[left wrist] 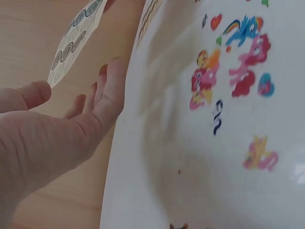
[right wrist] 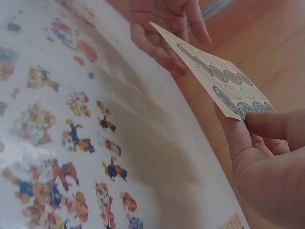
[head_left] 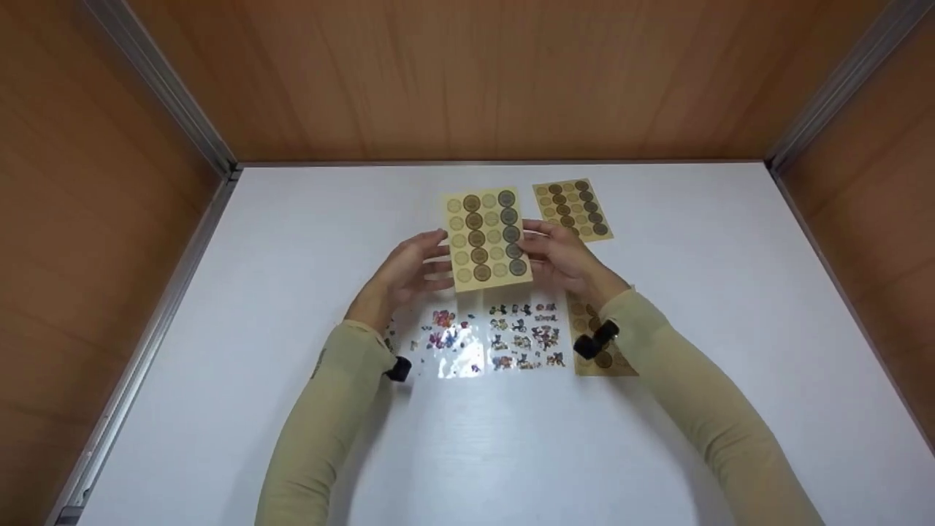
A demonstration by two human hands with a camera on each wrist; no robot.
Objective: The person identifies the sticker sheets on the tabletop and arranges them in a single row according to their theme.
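A yellowish sheet of round stickers (head_left: 484, 237), in columns of pale, brown and dark grey circles, is held up above the table. My right hand (head_left: 559, 256) pinches its right edge, thumb on the printed face and fingers behind, as the right wrist view shows. At the opposite edge is my left hand (head_left: 415, 267), its fingers spread and loosely bent. In the left wrist view the left thumb (left wrist: 35, 94) lies at the sheet's corner; whether it touches cannot be told. Below are glossy sheets of small cartoon stickers, one with ponies (head_left: 443, 340), one with dogs (head_left: 522, 336).
Another round-sticker sheet (head_left: 573, 208) lies at the back, right of centre. A further one (head_left: 603, 358) lies under the right forearm, partly covered. Wooden panels (head_left: 467, 80) enclose the white table (head_left: 467, 453) at the back and sides.
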